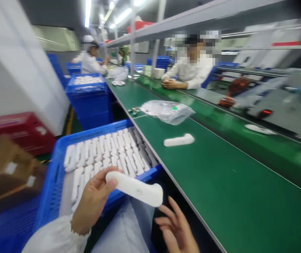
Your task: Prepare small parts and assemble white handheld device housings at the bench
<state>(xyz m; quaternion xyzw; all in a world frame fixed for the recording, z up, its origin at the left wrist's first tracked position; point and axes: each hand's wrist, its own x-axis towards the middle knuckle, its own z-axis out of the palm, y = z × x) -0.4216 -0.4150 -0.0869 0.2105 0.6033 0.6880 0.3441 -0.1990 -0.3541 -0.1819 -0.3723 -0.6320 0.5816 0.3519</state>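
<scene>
On my feed I've got the left hand (95, 196) gripping a white plastic casing (137, 189) by one end; right hand (175, 225) loosely spread near the other, maybe touching. Blue crate (57, 165) beyond left hand.

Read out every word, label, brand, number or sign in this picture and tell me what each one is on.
No text can be read.
White piece in the left hand: small mark, too small to read.
Cardboard box: pale label patches, too blurred.
Red box: pale marks, too blurred.
Plastic bag: green spot, no legible lettering.
Red light at right: no readable digits.
</scene>
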